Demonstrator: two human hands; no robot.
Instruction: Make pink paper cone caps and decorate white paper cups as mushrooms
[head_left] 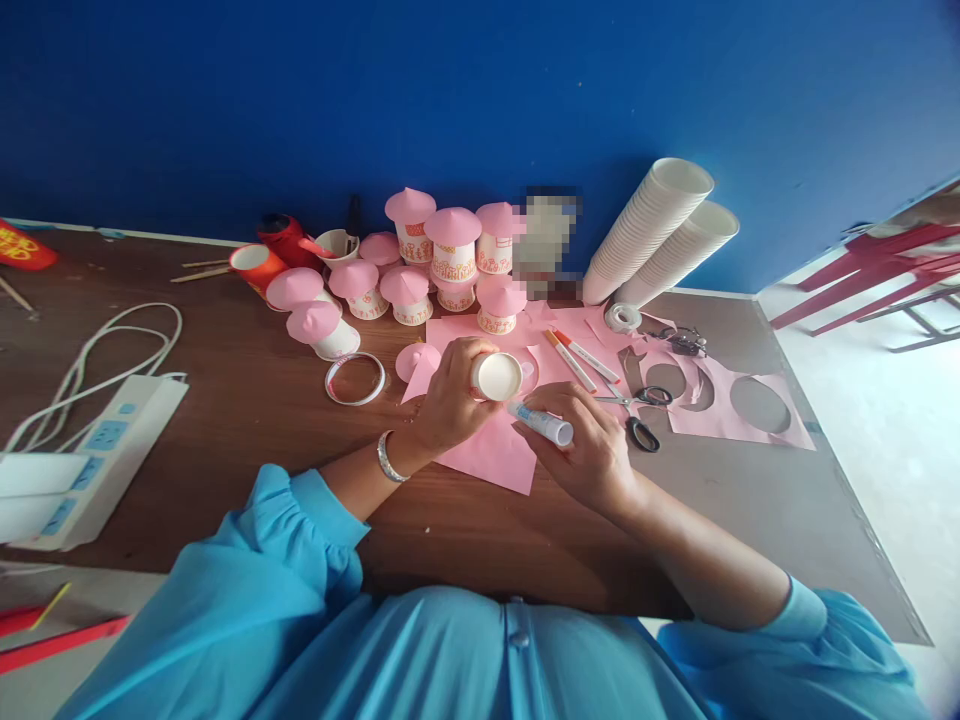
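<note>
My left hand (455, 400) is wrapped round a white paper cup (500, 377), its round pale end facing up toward me. In my right hand (589, 440) is a glue stick (546, 424), a white tube with blue print, its tip close to the cup's edge. Whether the tip touches the cup I cannot tell. Beneath both hands lie sheets of pink paper (495, 450). A pink paper cone (417, 362) rests just left of the cup. Two markers (574, 360) lie on the paper beyond my right hand.
Several decorated cups with pink cone roofs (455, 245) stand at the back. Two stacks of paper cups (649, 230) lean on the blue wall. Scissors (642, 415) and cut pink paper (739, 405) lie right, a tape roll (355, 379) left, a power strip (112, 460) far left.
</note>
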